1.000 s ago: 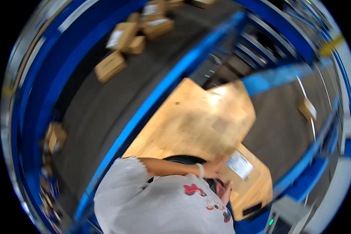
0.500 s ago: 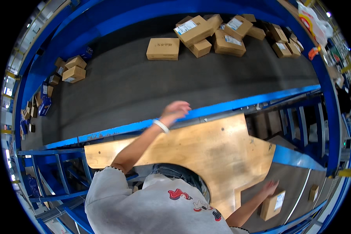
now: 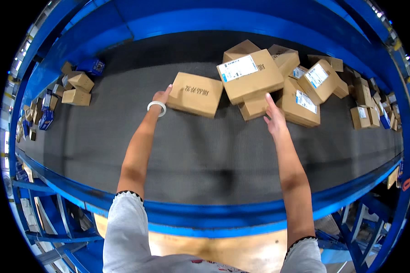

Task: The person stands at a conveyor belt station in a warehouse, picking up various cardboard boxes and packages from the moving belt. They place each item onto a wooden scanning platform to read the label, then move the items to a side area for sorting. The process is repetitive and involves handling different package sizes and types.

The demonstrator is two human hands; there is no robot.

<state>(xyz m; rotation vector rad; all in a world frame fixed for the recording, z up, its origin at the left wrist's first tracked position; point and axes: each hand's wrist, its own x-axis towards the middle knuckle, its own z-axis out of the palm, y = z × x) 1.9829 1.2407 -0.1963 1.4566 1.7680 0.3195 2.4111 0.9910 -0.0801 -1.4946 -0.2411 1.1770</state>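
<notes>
- Reaching over a dark-grey conveyor belt [image 3: 191, 154], I have my left hand [image 3: 161, 97] at the left end of an unlabelled brown cardboard box [image 3: 195, 94], its long axis running left to right; whether I grip it, I cannot tell.
- My right hand [image 3: 276, 120], farther from it, is spread near a white-labelled brown carton [image 3: 255, 77]; contact is unclear.
- Another brown carton [image 3: 242, 49] behind is partly hidden.
</notes>
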